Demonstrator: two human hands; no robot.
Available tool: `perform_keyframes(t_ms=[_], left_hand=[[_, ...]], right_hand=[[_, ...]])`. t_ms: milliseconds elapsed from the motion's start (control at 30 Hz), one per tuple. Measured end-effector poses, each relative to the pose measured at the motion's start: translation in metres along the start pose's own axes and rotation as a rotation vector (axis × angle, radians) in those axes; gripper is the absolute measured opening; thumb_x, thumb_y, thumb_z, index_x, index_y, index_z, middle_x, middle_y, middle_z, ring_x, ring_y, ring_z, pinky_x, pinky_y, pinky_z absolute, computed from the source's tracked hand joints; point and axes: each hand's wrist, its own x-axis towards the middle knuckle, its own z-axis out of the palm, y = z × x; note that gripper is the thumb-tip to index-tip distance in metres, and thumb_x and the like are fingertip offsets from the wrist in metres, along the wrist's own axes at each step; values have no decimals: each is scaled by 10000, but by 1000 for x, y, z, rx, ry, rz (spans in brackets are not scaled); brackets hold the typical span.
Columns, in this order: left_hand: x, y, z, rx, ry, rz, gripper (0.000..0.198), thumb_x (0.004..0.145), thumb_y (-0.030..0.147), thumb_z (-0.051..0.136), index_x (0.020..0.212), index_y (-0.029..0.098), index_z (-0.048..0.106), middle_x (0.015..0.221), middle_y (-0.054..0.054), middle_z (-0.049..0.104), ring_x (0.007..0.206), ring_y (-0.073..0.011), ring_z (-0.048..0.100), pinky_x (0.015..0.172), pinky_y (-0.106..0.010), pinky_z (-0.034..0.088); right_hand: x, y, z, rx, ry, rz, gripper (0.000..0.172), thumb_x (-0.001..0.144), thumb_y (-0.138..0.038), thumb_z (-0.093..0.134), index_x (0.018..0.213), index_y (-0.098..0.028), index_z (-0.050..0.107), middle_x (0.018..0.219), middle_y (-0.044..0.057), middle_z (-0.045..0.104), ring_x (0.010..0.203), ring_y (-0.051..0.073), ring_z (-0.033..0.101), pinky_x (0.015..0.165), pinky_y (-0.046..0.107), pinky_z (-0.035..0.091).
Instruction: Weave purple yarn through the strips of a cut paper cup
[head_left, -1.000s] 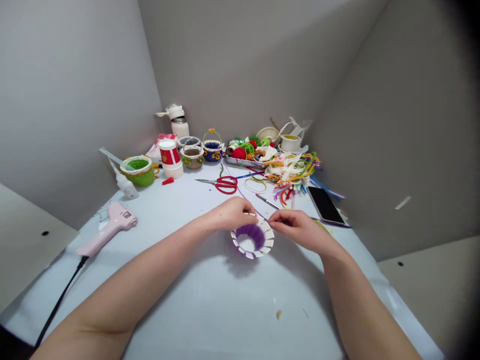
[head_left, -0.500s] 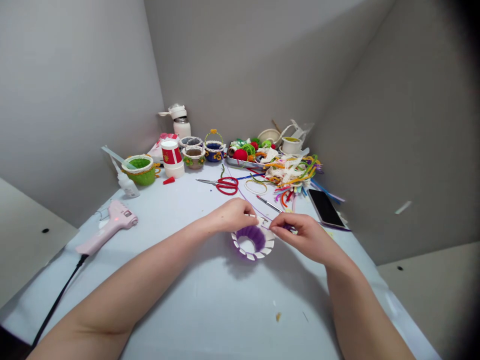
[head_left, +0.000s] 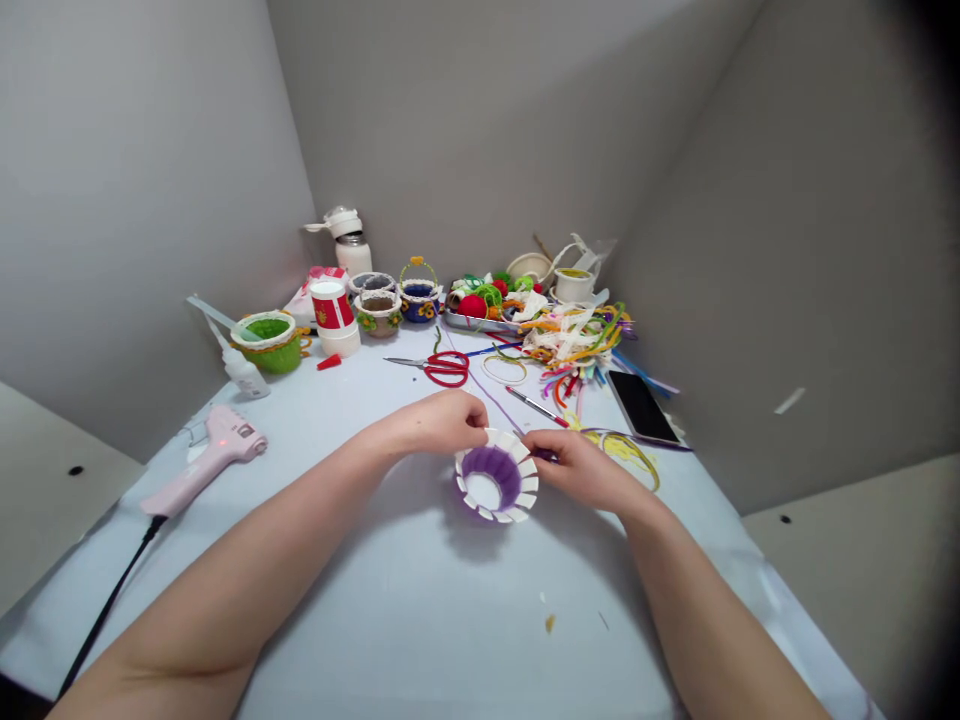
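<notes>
A paper cup (head_left: 499, 474) with its rim cut into white flaps, purple inside and around its wall, is tilted with its mouth toward me. My left hand (head_left: 450, 420) pinches the cup's far left edge, fingers closed. At the cup's right side, my right hand (head_left: 571, 464) has its fingers closed around purple yarn (head_left: 546, 455). A thin strand of this yarn runs from near the cup back across the table. The fingertips of my right hand are close to the flaps; whether they touch is hard to tell.
Red-handled scissors (head_left: 447, 369), a pen (head_left: 535, 407) and a phone (head_left: 643, 406) lie beyond my hands. A pink glue gun (head_left: 210, 455) rests at left, near a glue bottle (head_left: 246, 374) and green basket (head_left: 271, 352). A tray (head_left: 480, 323) of yarn stands at the back.
My right hand has moved from above the rim down to the cup's right side. The cup has turned slightly, showing more far flaps. The view has shifted a little.
</notes>
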Motion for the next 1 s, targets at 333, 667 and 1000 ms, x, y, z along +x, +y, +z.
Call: perform_keyframes(t_ms=[333,667,1000], left_hand=[[8,-3,12,1,29,130,215,694,351,562,718,158,654,665,13,622,619,-117,514,522,-220,334],[8,7,15,-222,-36,223,292,703,372,618,917,184,683,829,-1,686,725,-131,585,601,-206,412],[13,2,24,-169,78,192,209,741,353,576,824,170,635,763,4,647,688,-124,558,584,-210,395]], right_hand=[[4,6,6,17,19,-10,180,844,-252,496,808,-153,641,770,14,634,726,149,544,608,220,399],[3,3,6,18,8,0,227,861,-306,495,842,-151,660,771,14,641,710,148,545,610,222,403],[-8,7,-15,52,100,62,197,859,-329,530,814,-172,640,719,-3,583,660,122,479,587,227,373]])
